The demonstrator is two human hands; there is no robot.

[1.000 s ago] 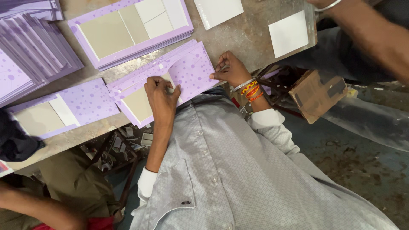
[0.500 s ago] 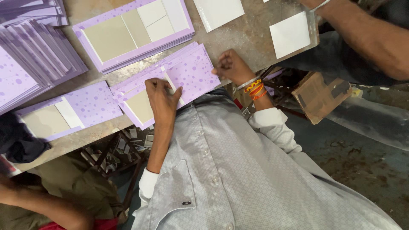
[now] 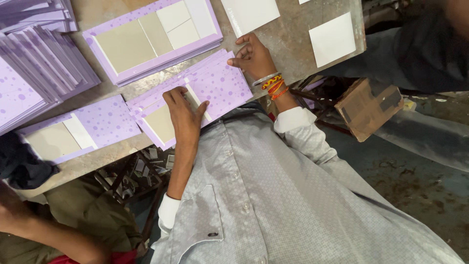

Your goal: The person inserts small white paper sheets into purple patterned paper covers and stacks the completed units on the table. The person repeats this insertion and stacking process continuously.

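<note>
A purple dotted cover sheet (image 3: 220, 85) lies on the worn table (image 3: 288, 63) in front of me, with a grey board (image 3: 159, 122) and a white strip glued on it. My left hand (image 3: 184, 116) lies flat on the sheet's middle and presses down on the board and strip. My right hand (image 3: 254, 57), with several bangles at the wrist, rests at the sheet's far right corner; its fingers are spread and the thumb touches the sheet's edge. Neither hand holds anything.
A pile of similar covers with boards (image 3: 151, 34) lies beyond, another cover (image 3: 78, 129) to the left, and fanned purple stacks (image 3: 39, 73) at far left. White squares (image 3: 332, 39) lie at right. A brown cardboard box (image 3: 366, 107) sits below the table. Another person's arm (image 3: 49, 234) is at bottom left.
My right hand has slid from the sheet's right edge up to its far corner and spread its fingers. My left hand stays pressed on the sheet.
</note>
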